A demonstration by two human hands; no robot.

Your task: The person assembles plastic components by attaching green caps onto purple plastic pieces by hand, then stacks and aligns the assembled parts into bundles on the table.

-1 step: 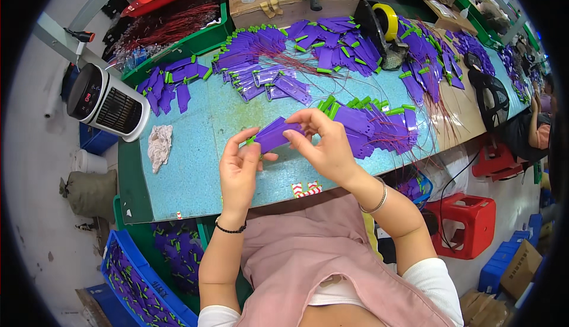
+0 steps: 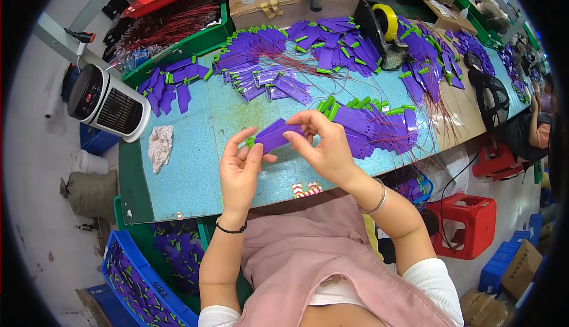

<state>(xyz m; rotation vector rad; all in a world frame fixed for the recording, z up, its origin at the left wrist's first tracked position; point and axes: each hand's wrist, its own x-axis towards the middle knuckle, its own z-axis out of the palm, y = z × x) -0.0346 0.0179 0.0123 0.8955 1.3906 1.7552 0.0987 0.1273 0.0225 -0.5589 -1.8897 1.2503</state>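
Observation:
Between my two hands, above the blue work surface (image 2: 195,167), are flat purple strips (image 2: 272,138) with green ends, at least two overlapping. My left hand (image 2: 240,164) pinches them near the green end, thumb in front and fingers behind. At the opposite end my right hand (image 2: 325,148) grips them between thumb and fingers. Just right of my right hand a fanned row of similar purple strips (image 2: 355,122) lies on the surface, with thin red wires trailing from it. Farther back lie strips with a clear, shiny covering (image 2: 290,88).
A white heater (image 2: 115,104) stands at the left edge beside a crumpled cloth (image 2: 160,147). More purple strips are heaped (image 2: 338,42) at the back, near a yellow tape roll (image 2: 386,21). A blue crate (image 2: 142,285) sits low left; a red stool (image 2: 465,223) stands right.

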